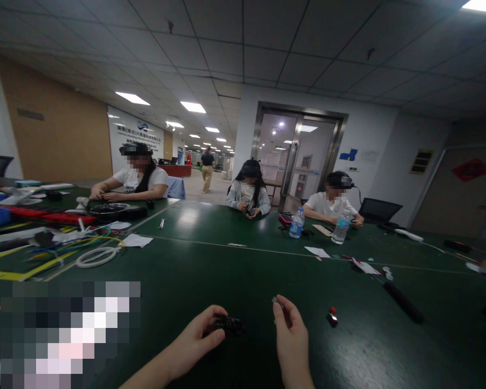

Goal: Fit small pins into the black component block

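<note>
Near the front of the green table, my left hand grips a small black part between thumb and fingers. Its exact kind is too dark to make out. To the right, my right hand is raised a little, with thumb and forefinger pinched on a small grey metal piece. The two hands are apart, and so are the things in them. A small red and silver item lies on the table to the right of my right hand.
Across the green table sit three people with headsets. Two water bottles stand at the back right. A black rod-like handle lies at right. Cables, a white coiled tube, papers and a wrench lie at left.
</note>
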Demonstrator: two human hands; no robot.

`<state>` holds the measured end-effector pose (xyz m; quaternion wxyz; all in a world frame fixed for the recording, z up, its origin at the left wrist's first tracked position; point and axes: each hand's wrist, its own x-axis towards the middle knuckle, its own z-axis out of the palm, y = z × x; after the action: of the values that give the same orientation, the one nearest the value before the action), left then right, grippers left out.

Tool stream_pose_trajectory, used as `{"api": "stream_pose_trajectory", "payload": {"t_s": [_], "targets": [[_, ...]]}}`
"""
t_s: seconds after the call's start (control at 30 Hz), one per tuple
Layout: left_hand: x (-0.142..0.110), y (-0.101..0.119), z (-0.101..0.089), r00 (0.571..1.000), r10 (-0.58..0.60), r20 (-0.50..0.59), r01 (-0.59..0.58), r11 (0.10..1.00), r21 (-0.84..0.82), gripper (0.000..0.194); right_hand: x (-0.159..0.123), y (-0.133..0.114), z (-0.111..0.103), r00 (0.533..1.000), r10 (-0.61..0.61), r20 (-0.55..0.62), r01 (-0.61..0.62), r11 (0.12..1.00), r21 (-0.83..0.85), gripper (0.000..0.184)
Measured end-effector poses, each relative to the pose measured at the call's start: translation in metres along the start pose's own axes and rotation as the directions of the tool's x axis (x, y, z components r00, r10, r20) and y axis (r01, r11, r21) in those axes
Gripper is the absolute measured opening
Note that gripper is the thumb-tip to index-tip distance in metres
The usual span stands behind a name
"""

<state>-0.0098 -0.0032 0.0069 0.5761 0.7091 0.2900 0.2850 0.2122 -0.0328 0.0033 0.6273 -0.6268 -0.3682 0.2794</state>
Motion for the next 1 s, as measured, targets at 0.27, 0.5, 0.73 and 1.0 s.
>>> {"api": "stream_pose_trajectory", "payload": {"t_s": [0.27, 0.5, 0.73, 1.0], "targets": [[0.001, -0.006, 0.001, 1.0, 0.003, -0.016, -0.003, 1.0, 0.007, 0.038, -0.001, -0.002, 0.001, 0.999, 0.017, 0.044, -0.018, 1.0, 0.019, 0.044], [-0.001, 0.009, 0.003, 1.0, -0.024, -0.009, 0.024, 1.0, 0.014, 0.037, 0.0, 0.0, 0.001, 0.997, 0.03, 0.072, -0.03, 1.0, 0.007, 0.046], [-0.001, 0.006, 0.003, 1.0, -0.023, -0.012, 0.023, 1.0, 0.012, 0.038, 0.001, 0.008, 0.004, 0.989, 0.004, 0.147, -0.009, 0.999, 0.033, 0.044], [0.0, 0.003, 0.003, 1.0, -0.017, -0.008, 0.017, 1.0, 0.007, 0.036, -0.003, 0.003, 0.005, 0.978, 0.006, 0.206, -0.024, 0.996, 0.089, 0.041]]}}
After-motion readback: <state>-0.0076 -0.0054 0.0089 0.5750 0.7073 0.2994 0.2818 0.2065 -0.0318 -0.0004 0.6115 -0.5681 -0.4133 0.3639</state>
